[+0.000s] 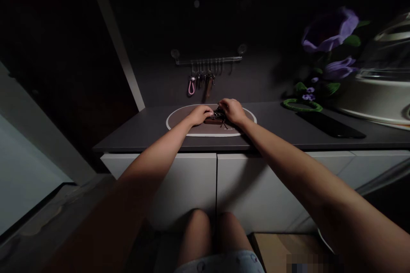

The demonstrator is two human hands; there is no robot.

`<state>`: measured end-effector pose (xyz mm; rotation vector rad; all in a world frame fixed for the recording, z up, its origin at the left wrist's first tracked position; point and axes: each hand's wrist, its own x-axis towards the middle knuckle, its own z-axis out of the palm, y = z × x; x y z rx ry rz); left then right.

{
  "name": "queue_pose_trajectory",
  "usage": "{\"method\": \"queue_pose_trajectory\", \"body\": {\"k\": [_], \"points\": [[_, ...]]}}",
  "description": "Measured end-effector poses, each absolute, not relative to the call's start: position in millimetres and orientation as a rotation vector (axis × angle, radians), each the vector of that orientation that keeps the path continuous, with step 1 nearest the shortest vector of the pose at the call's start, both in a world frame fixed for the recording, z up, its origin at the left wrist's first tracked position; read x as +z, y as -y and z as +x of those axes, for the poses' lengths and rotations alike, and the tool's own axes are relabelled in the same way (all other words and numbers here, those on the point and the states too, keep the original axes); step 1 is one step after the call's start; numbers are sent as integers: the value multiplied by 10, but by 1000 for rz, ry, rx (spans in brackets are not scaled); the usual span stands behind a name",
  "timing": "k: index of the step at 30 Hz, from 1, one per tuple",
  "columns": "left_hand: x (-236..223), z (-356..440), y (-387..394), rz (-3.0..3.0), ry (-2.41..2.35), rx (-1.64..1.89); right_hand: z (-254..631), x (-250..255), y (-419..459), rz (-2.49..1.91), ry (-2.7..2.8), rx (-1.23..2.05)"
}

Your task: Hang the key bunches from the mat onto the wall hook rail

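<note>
A bunch of keys (219,114) with a dark brown strap-like fob (214,122) lies on an oval mat (179,123) with a pale rim. From the left, my left hand (201,114) has its thumb and fingers closed at the near-left side of the bunch. My right hand (233,111) reaches in from the right, fingers bent and pinched on the far side of the keys. Shadow and fingers hide part of the metal, so single keys are hard to make out.
Behind the mat, a clear wall rail (209,60) with hooks carries several hanging keys and a pink loop (191,86). To the right are purple artificial flowers (331,34), a black flat slab (331,124) and a domed white appliance (381,94). White cabinet doors (182,183) stand below the counter (128,130).
</note>
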<state>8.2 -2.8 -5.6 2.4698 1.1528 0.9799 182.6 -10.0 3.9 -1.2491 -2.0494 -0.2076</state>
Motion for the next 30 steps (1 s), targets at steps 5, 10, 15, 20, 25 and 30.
{"method": "queue_pose_trajectory", "body": {"k": [5, 10, 15, 20, 25, 30], "points": [[-50, 67, 43, 2393, -1182, 1024, 1824, 37, 96, -1283, 2066, -260], [-34, 50, 56, 2171, -1106, 1119, 1812, 42, 86, -1286, 2078, -277], [9, 79, 104, 1711, -979, 1183, 1804, 48, 83, -1296, 2080, -298], [70, 62, 144, 1339, -851, 1186, 1804, 41, 60, -1253, 2076, -315], [92, -5, 124, 1211, -704, 1244, 1795, 41, 58, -1201, 2071, -304], [98, -50, 90, 1116, -604, 1283, 1765, 60, 85, -1128, 2045, -257]]}}
